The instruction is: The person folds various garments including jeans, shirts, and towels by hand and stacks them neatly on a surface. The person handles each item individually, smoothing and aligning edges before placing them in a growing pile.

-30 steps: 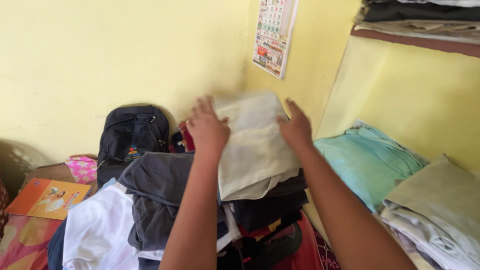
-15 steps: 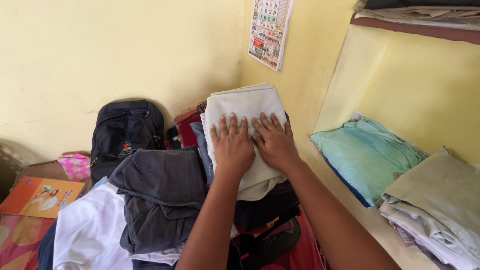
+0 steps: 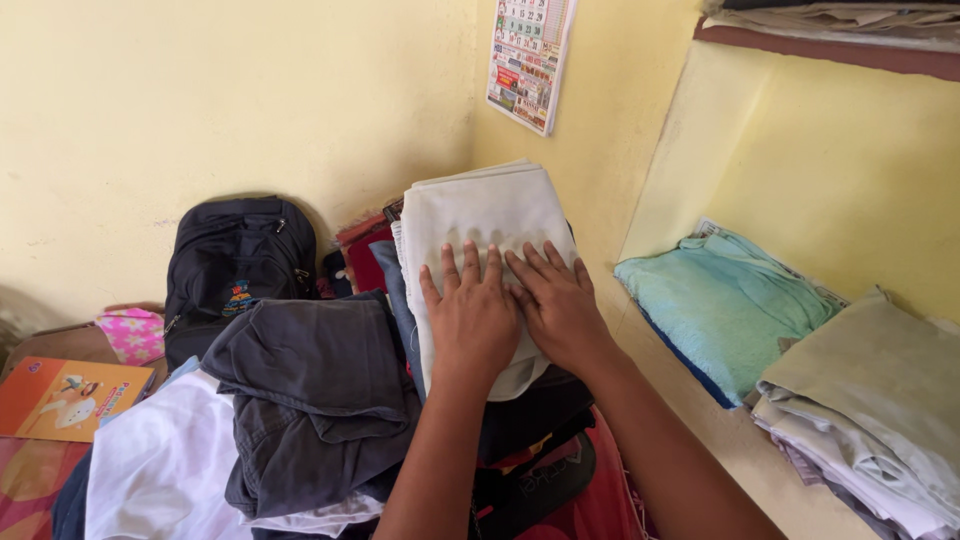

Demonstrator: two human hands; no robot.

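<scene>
Both hands lie flat, palms down and fingers spread, on a folded cream cloth [image 3: 480,215] that tops a heap of clothes in the corner of the room. The left hand [image 3: 472,315] and the right hand [image 3: 556,305] rest side by side, touching at the thumb side, over the near half of the cloth. Neither grip is closed around anything; the fingers are stretched out and press on the fabric without curling.

The cream cloth sits on darker folded garments, with red cloth [image 3: 362,255] showing at its far left edge. Just to its left lies a crumpled dark grey garment [image 3: 310,390], and below that, white cloth [image 3: 160,465] spreads toward the near edge of the heap. A black backpack [image 3: 235,270] leans upright against the yellow wall behind the grey garment. Left of the backpack are a small pink patterned item [image 3: 130,333] and an orange booklet [image 3: 70,395] lying flat.

On the shelf to the right, well apart from the hands, a folded turquoise cloth [image 3: 725,305] lies beside a stack of pale folded garments [image 3: 870,400]. A wall calendar [image 3: 525,55] hangs above the cream cloth.
</scene>
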